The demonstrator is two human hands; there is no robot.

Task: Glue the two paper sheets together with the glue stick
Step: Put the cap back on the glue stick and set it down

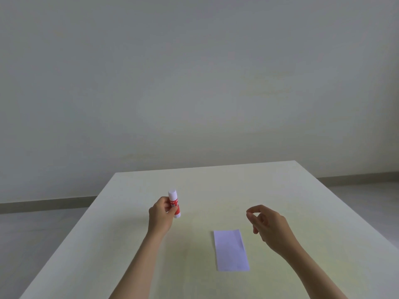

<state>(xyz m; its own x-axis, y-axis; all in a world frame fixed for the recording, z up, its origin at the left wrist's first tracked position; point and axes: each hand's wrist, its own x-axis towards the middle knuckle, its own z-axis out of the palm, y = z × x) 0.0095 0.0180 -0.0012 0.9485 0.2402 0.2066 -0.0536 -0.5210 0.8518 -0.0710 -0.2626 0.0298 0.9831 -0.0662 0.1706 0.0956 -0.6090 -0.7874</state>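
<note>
Pale surface [194, 266], near edge out of frame. White paper [231, 250] lies flat right of centre, long edges running away from the viewer (whether one sheet or two stacked, cannot tell). Right hand [266, 223] hovers just beyond it, fingers loosely curled, holding nothing. Left hand [162, 212], well apart, clamps the capped red-and-white glue stick [174, 203] upright. Bare surface stretches to the far edge; wall [194, 83] beyond.
</note>
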